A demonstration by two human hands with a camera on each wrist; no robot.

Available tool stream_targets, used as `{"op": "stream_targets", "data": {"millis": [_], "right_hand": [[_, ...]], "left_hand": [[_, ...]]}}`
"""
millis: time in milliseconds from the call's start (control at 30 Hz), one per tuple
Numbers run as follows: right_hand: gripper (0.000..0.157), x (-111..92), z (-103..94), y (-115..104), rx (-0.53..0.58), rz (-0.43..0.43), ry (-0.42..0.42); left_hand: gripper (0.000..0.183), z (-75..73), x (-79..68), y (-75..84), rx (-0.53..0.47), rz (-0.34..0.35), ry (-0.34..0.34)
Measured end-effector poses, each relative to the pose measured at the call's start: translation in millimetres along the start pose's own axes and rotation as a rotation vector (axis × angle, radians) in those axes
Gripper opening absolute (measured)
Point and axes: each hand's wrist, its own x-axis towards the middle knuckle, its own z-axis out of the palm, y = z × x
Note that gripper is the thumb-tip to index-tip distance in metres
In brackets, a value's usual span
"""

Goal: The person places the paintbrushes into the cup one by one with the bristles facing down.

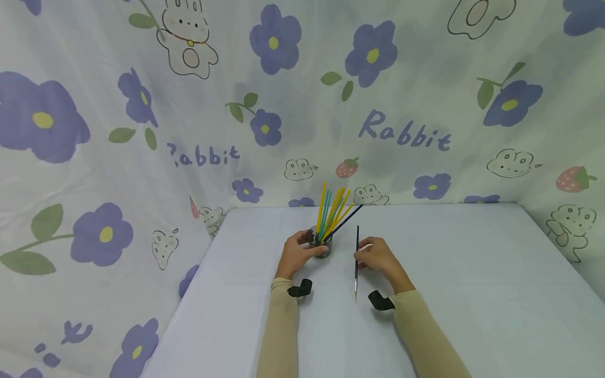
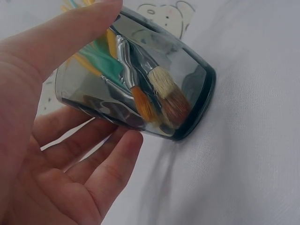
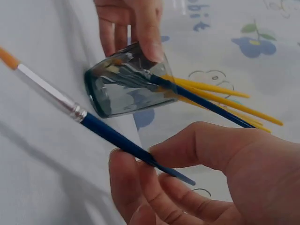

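A clear glass cup [image 1: 323, 252] stands on the white table, with my left hand [image 1: 294, 257] gripping it, thumb on the near side and fingers around the far side. Several paintbrushes [image 1: 336, 209] lean in it, bristles down, with yellow and teal handles. One dark blue brush [image 3: 211, 105] slants out to the right. To the right of the cup, my right hand [image 1: 379, 258] pinches another paintbrush [image 3: 110, 134] by its dark blue handle between thumb and fingers. Its silver ferrule [image 3: 49, 91] and orange-brown bristles point down toward me, apart from the cup.
The table [image 1: 472, 294] has a white cover and meets a curtain [image 1: 402, 157] printed with flowers and rabbits at the back and sides. Black curved pieces [image 1: 301, 288] sit at both wrists, by the beige sleeves [image 1: 279, 336].
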Motion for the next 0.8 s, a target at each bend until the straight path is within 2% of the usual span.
{"op": "stream_targets", "data": {"millis": [233,567,800], "right_hand": [[0.036,-1,-8.8,-6,0.122,-0.021,0.031],[0.037,-3,-23.3,-8,0.303,-0.023,0.107],[0.038,-5,-29.2,-10,0.382,-0.032,0.148]], "left_hand": [[0.081,-0.8,0.8,-0.8,-0.005,0.020,-0.004],[0.079,1.1,1.4,0.7,-0.015,0.010,-0.007],[0.082,0.9,1.5,-0.5,-0.008,0.005,-0.007]]}}
